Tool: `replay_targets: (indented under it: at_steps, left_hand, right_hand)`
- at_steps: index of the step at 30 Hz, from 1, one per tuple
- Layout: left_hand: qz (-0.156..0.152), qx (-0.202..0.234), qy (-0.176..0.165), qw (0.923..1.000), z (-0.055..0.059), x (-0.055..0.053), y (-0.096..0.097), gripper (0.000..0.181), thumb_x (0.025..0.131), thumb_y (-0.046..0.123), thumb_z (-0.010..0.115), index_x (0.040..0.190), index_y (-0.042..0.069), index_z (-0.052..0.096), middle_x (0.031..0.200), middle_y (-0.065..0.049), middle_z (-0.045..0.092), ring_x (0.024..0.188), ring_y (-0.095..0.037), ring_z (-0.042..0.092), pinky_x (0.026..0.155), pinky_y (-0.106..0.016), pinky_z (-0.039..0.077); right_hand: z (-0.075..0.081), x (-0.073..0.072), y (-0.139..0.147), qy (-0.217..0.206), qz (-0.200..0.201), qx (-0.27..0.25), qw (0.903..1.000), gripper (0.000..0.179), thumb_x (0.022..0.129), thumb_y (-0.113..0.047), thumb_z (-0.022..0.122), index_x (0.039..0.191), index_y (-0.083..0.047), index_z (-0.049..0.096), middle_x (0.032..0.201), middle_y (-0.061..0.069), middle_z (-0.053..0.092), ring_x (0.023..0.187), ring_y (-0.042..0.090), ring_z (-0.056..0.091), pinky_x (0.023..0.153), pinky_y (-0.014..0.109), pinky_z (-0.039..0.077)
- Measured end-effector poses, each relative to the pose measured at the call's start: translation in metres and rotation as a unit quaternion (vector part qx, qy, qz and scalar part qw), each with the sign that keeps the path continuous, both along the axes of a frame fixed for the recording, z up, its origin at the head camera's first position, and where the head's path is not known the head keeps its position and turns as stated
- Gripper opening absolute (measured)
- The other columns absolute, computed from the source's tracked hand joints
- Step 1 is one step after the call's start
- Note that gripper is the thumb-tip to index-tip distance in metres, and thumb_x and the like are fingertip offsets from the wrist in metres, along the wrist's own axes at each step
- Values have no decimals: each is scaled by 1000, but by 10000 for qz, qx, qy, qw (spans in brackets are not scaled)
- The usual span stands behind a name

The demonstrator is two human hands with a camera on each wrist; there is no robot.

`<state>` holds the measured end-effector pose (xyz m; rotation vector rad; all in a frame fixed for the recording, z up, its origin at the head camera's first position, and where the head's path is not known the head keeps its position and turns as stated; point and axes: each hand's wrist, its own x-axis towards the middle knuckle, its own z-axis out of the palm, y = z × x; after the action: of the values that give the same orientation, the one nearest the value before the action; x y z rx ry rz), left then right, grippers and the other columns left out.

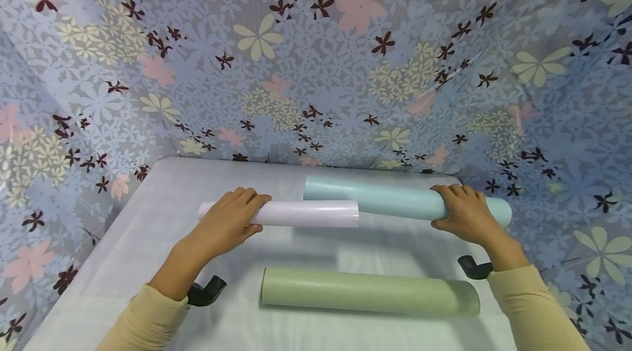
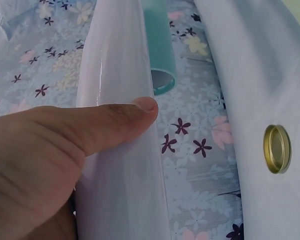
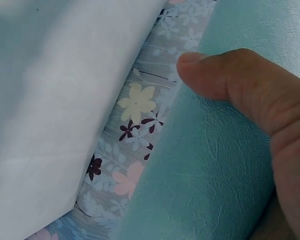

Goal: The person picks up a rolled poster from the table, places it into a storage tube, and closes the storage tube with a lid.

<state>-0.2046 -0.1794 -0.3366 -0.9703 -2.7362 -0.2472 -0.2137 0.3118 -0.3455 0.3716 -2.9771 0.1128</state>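
Tubes first: I see the white tube [image 1: 311, 214] clasped between thumb and fingers of the left hand [image 1: 233, 216], and the pale blue tube [image 1: 380, 198] likewise in the right hand [image 1: 466, 214], both toward the tabletop's [image 1: 197, 176] far edge. I'd hold each level with light pressure, lest either dent, and mind the green tube [image 1: 370, 293] lying nearer the tabletop's right edge than its left.

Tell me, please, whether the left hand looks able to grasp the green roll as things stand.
Probably not without letting go first: the left hand grips the white roll, though nothing appears to cover the green roll on the table.
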Motion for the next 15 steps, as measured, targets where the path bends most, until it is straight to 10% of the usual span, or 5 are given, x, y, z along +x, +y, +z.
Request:
replay_targets:
  at_steps: [15]
  left_hand:
    - [10,131,171,9998,10,3,-23,58,76,26,78,127,10,53,110,-8,60,99,-25,55,83,-41,46]
  right_hand:
    - [14,7,4,189,-102,75,9997,82,65,-29,83,133,-9,43,123,26,51,110,48,42,83,61,29]
